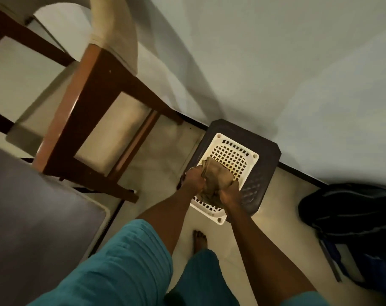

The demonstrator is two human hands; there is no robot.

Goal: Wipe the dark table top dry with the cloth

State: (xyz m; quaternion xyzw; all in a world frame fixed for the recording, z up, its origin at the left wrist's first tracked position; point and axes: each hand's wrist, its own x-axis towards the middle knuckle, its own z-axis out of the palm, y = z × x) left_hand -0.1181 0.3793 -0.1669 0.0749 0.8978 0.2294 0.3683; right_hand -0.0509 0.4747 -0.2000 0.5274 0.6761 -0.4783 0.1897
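A brownish-olive cloth (216,175) hangs bunched between both hands, just above a white perforated plastic tray (231,154). My left hand (193,178) grips the cloth's left side, and my right hand (230,194) grips its right and lower part. The cloth's bottom end is hidden behind my hands. A corner of the dark table top (33,217) shows at the lower left, well away from the cloth.
The white tray rests on a dark plastic stool (265,155) against the pale wall. A brown wooden chair (95,111) stands to the left, between table and stool. A dark backpack (353,221) lies on the floor at right. My bare foot (199,239) is below the tray.
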